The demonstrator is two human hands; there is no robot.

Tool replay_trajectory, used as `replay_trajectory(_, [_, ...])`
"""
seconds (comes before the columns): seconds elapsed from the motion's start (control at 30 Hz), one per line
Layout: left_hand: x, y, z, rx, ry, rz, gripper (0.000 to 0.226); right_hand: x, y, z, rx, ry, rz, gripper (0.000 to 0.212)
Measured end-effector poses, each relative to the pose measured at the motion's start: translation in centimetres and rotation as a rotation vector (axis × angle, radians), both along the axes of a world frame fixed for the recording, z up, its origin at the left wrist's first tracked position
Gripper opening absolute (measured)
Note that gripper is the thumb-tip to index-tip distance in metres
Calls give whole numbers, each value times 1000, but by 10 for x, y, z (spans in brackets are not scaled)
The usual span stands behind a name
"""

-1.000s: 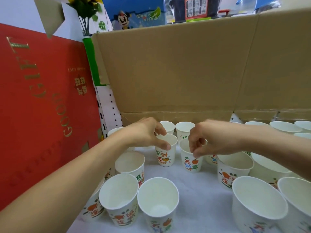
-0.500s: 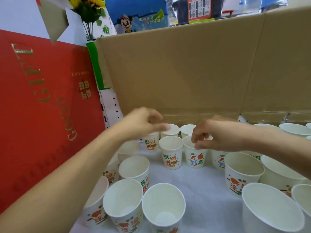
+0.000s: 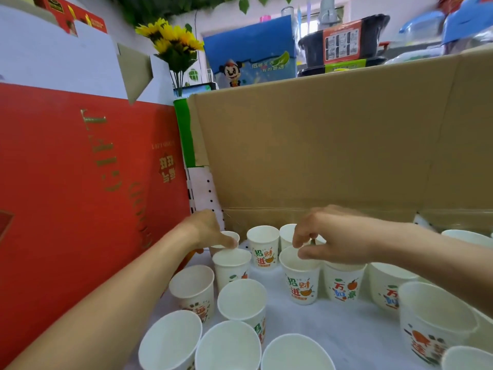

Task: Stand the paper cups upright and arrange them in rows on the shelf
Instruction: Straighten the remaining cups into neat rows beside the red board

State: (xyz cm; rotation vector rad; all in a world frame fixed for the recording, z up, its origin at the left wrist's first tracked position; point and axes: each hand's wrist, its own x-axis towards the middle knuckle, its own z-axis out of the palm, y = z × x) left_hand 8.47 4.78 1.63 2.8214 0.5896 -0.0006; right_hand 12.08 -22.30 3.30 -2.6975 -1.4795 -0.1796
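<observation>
Head view: paper cups (image 3: pixel 262 249) stand upright, mouths up, in loose rows on the white shelf (image 3: pixel 341 332). A cardboard sheet (image 3: pixel 320 145) closes the back and a red box (image 3: pixel 66 182) the left side. The left hand (image 3: pixel 208 231) reaches into the back-left corner, its fingers curled over the rim of the corner cup (image 3: pixel 232 237), which stands beside the back row. The right hand (image 3: pixel 338 241), fingers bent, pinches the far rim of the printed cup (image 3: pixel 302 284) in the second row; another cup stands just beside it on the right.
</observation>
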Motion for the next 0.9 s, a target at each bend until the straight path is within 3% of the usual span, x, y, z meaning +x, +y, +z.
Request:
replay_trajectory(0.47, [24,0,-16,-116,-179,-104,55,-1,-10,0,-30,-27,-15,26])
replay_trajectory(0.7, [-3,-13,-1,-67,-186,-113,51,-6,-12,3,-9,-8,6,23])
replay_trajectory(0.83, [-43,-30,12,-157,-259,-192,20,-14,-9,4,22,54,46,19])
replay_trajectory(0.9, [-59,-39,12,-150,-223,-239,20,-18,-4,3,42,76,62,16])
